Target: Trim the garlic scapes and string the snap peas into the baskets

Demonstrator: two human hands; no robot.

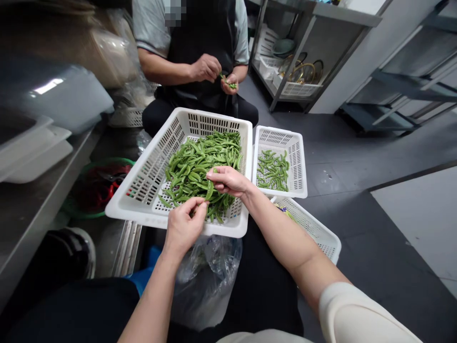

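Above a large white basket (pixel 137 209) heaped with green snow peas (pixel 193 164), my right hand (pixel 228 181) is closed on a snow pea pod (pixel 210 189) that hangs down from its fingers. Just below and to the left, my left hand (pixel 186 223) makes a pinch, thumb against forefinger, at the pod's lower tip. Whether a thin bit or string is between those fingertips is too small to see. To the right of the heap, a smaller white basket (pixel 302 164) has a thin layer of snow peas (pixel 273 169) on its bottom.
Across from me sits a person in a dark apron (pixel 200 38), hands (pixel 207 67) holding a few pods. Another white basket (pixel 330 243) lies low on the right. A clear plastic bag (pixel 214 271) hangs under the large basket. A green-rimmed basin (pixel 93 214) and metal counter (pixel 43 214) stand left.
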